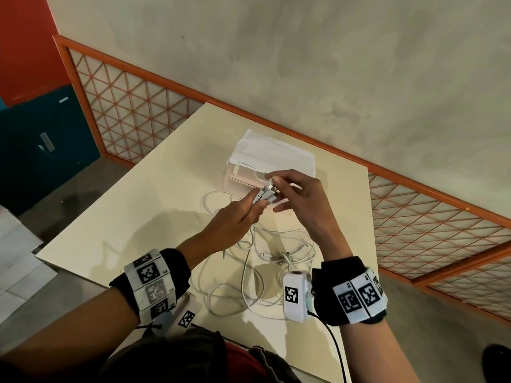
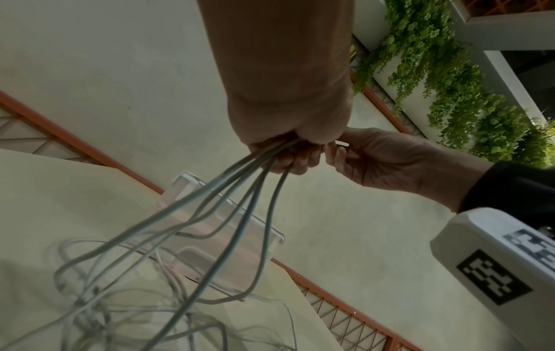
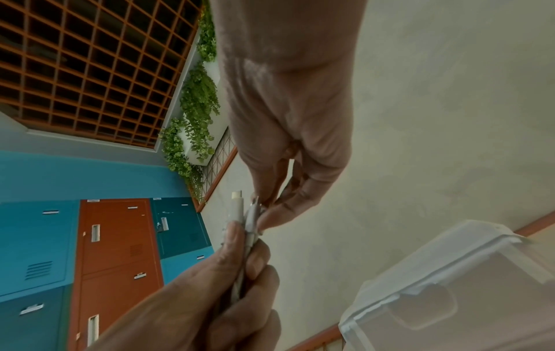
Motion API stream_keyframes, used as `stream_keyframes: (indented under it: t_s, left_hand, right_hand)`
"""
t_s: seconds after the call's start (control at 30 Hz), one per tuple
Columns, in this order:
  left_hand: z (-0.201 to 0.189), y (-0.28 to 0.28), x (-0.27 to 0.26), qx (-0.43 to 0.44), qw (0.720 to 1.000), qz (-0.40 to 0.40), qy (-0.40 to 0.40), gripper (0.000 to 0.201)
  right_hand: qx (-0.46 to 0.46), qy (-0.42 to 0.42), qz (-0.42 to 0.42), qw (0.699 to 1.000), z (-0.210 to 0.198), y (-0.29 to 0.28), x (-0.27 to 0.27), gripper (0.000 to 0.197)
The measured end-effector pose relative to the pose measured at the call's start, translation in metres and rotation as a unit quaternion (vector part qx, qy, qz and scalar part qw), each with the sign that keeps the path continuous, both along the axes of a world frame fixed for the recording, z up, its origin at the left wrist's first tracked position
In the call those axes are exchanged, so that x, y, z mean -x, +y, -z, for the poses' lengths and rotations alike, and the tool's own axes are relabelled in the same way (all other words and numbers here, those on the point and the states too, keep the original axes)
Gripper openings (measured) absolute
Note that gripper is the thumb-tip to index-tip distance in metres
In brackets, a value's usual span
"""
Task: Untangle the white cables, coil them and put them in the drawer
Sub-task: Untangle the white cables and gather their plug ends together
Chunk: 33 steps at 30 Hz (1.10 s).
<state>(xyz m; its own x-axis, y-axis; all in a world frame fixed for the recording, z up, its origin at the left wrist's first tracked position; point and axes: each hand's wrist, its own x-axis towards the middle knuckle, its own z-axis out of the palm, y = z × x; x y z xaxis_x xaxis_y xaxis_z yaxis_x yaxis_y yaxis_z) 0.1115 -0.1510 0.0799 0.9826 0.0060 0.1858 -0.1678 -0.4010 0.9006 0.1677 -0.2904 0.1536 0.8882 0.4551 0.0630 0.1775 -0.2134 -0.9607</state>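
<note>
Left hand (image 1: 235,219): my fingers are clenched round a bunch of cable plugs (image 1: 266,193), their ends sticking up past my thumb.
Right hand (image 1: 297,197): thumb and forefinger pinch one plug tip; other fingers loose.
Cables (image 1: 249,275): hang from my left fist into a tangle on the table (image 1: 138,211).
Drawer (image 1: 272,161): just beyond my hands.

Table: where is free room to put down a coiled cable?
The table is bare on its left part, between the left edge and the cables. The middle near both wrists is crowded with cable loops; the drawer box takes the far side.
</note>
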Motion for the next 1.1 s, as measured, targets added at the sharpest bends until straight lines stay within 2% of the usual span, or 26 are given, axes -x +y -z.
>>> stream_keyframes:
  t_s: [0.13, 0.2, 0.27, 0.37, 0.47, 0.7, 0.83, 0.9, 1.0, 1.1]
  left_hand:
    - [0.001, 0.001, -0.002, -0.01, 1.0, 0.002, 0.011, 0.015]
    - [0.001, 0.0, -0.004, -0.015, 1.0, 0.003, 0.016, 0.023]
    - [0.002, -0.002, -0.005, -0.013, 1.0, 0.006, 0.016, 0.029]
    - [0.001, -0.002, -0.006, -0.005, 1.0, 0.008, 0.018, 0.023]
    - [-0.001, -0.002, -0.009, -0.011, 0.999, 0.012, 0.028, 0.028]
    - [-0.003, -0.003, -0.011, -0.009, 0.997, 0.053, 0.051, 0.048]
    - [-0.008, -0.005, -0.012, -0.059, 0.996, 0.045, 0.051, 0.037]
    - [-0.01, -0.006, -0.009, -0.075, 0.995, 0.042, 0.042, 0.039]
    - [-0.011, -0.005, -0.008, -0.062, 0.996, 0.043, 0.041, 0.039]
    - [-0.01, -0.005, -0.009, -0.018, 0.998, 0.057, 0.038, 0.022]
  right_hand:
    - [0.002, 0.021, 0.004, 1.0, 0.0, -0.003, -0.002, 0.016]
    - [0.01, 0.028, -0.002, 1.0, -0.002, -0.004, -0.004, 0.018]
    - [0.013, 0.03, -0.011, 0.999, -0.003, -0.005, -0.006, 0.022]
    - [0.016, 0.024, -0.022, 0.999, -0.004, -0.006, -0.005, 0.032]
    - [0.007, -0.001, -0.038, 0.999, -0.005, -0.009, -0.005, 0.025]
    - [-0.011, 0.044, -0.049, 0.998, -0.002, -0.014, -0.01, 0.021]
    - [0.034, 0.01, -0.06, 0.998, -0.003, -0.014, -0.008, 0.02]
    - [0.053, -0.006, -0.061, 0.997, -0.004, -0.013, -0.01, 0.016]
    - [0.089, -0.046, -0.055, 0.993, -0.004, -0.012, -0.013, 0.009]
    - [0.105, -0.088, -0.04, 0.99, -0.002, -0.01, -0.012, 0.008]
